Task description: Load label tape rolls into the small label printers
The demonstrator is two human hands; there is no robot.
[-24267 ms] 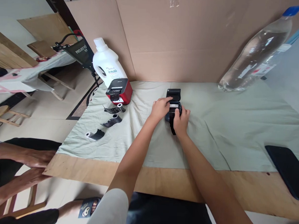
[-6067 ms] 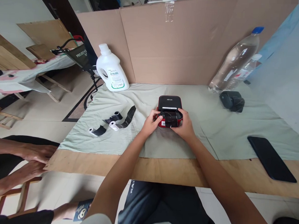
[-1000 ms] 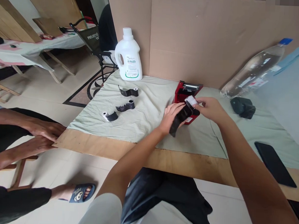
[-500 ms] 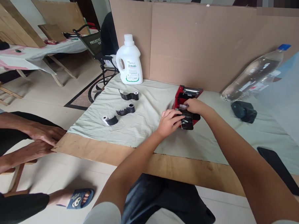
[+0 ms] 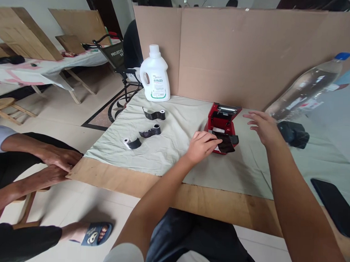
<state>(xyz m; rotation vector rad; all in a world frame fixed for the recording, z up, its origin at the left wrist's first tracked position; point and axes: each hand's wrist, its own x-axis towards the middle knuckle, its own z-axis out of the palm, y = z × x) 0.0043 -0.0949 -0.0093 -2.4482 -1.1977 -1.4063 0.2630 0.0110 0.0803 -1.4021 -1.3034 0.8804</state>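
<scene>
A small red and black device (image 5: 228,128) stands on the cloth-covered table with its lid raised. Black film (image 5: 227,144) hangs over its front edge. My left hand (image 5: 202,147) is at the front left of the device, its fingers together on the film's left part. To the right of the device, my right hand (image 5: 262,126) hovers with fingers apart and nothing in it. Three small rolls with black film lie at the left: an upper one (image 5: 155,114), a middle one (image 5: 150,131) and a lower one (image 5: 133,144).
A white jug (image 5: 155,76) stands before a cardboard panel (image 5: 219,55). At the right are a large clear bottle (image 5: 307,88), a black object (image 5: 293,134) and a dark phone (image 5: 335,205). Another person's hands (image 5: 60,164) rest by the table's left corner.
My right hand has come out of the device and moved right, its fingers now spread. My left hand remains at the front, where the black film now lies flatter and extends rightward.
</scene>
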